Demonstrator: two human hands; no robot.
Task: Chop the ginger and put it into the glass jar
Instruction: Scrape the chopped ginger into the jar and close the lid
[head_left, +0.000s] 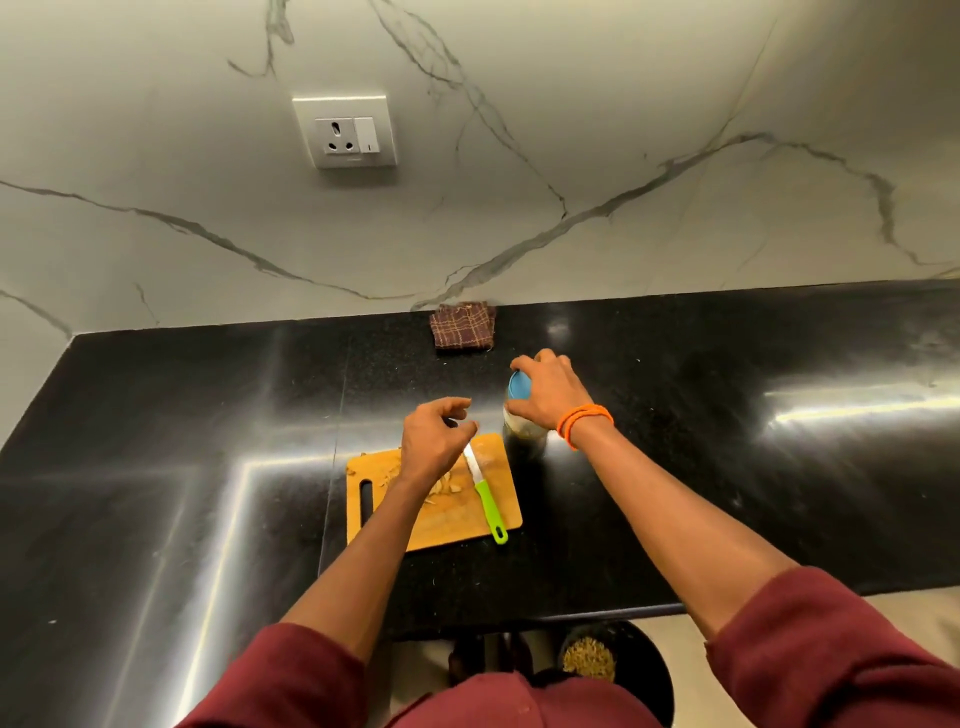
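Ginger (445, 488) slices lie mid-board (441, 525), beside knife (485, 496).

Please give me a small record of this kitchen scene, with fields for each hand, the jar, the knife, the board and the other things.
left hand: above the board, fingers loosely curled, holds nothing
right hand: grips the blue lid from above
blue lid: on top of the jar
glass jar: upright on the black counter, right of the board
knife: green handle, lies on the board
cutting board: wooden, ginger scraps on it
checked cloth: folded, by the wall
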